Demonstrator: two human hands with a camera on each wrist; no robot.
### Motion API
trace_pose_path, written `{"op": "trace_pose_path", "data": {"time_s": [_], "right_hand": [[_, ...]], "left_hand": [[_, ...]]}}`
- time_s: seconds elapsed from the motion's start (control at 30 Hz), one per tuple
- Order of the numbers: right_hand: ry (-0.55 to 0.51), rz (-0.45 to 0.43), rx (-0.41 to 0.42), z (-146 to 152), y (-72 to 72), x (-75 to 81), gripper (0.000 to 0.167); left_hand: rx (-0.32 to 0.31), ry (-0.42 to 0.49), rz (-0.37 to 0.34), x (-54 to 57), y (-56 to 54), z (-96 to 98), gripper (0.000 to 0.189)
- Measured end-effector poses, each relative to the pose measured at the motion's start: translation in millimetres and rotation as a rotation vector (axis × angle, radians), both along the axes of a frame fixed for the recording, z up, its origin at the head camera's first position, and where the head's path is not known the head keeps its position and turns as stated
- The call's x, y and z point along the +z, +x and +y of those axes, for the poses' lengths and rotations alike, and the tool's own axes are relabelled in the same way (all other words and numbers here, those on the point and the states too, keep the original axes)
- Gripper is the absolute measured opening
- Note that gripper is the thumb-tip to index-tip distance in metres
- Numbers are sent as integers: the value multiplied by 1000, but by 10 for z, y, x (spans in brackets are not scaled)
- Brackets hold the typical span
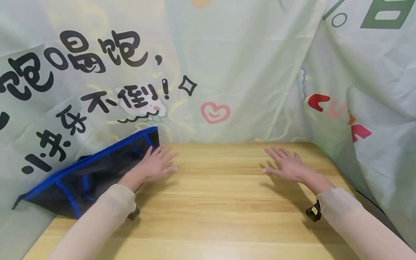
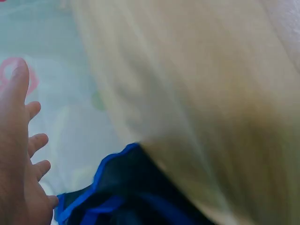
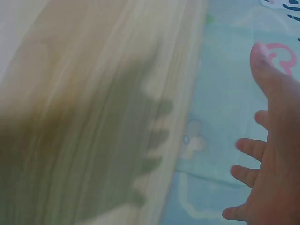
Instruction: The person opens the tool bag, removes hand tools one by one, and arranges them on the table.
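Above the left part of the table hovers my left hand (image 1: 154, 166), fingers spread and holding nothing. Just behind and beside it lies a black fabric bag (image 1: 104, 169) with blue trim, at the table's left edge; the forearm hides part of it. In the left wrist view, the bag (image 2: 126, 183) shows below the spread fingers. My right hand (image 1: 287, 166) is raised over the right part of the table, its fingers apart with nothing in them. Its shadow falls on the wood in the right wrist view, where the hand (image 3: 276, 154) appears at the right.
A light wooden table (image 1: 214, 202) spans the space below the hands. Printed cloth (image 1: 240, 72) hangs along its back and right side. A small black device (image 1: 313, 212) is strapped at the right wrist. A dark cord (image 1: 370, 202) runs beside the right edge.
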State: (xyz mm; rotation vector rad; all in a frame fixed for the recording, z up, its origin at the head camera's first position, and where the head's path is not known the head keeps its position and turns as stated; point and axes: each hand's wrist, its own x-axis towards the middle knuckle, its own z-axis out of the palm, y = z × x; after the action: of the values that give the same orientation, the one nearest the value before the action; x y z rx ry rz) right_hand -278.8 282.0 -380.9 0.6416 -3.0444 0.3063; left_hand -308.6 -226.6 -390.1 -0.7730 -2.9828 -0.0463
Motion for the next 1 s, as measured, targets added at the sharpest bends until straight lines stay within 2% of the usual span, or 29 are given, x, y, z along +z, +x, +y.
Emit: {"op": "trace_pose_path", "data": {"time_s": [0.13, 0.23, 0.37, 0.53, 0.73, 0.93, 1.0], "right_hand": [[6, 56, 38, -35, -39, 36, 85], [-3, 77, 61, -61, -64, 61, 81], [-24, 86, 89, -102, -93, 108, 77], [-54, 84, 113, -160, -120, 155, 74], [-84, 116, 150, -328, -168, 197, 70], [-115, 125, 167, -548, -217, 259, 71], [-119, 121, 178, -619, -232, 276, 72]], "left_hand": [[24, 3, 47, 134, 60, -154, 71], [58, -28, 67, 237, 116, -294, 74], [105, -58, 72, 380, 193, -497, 77], [147, -53, 84, 522, 274, -758, 79], [214, -41, 95, 618, 377, -1090, 79], [294, -22, 119, 639, 469, -1394, 79], [330, -20, 106, 640, 494, -1471, 82]]}}
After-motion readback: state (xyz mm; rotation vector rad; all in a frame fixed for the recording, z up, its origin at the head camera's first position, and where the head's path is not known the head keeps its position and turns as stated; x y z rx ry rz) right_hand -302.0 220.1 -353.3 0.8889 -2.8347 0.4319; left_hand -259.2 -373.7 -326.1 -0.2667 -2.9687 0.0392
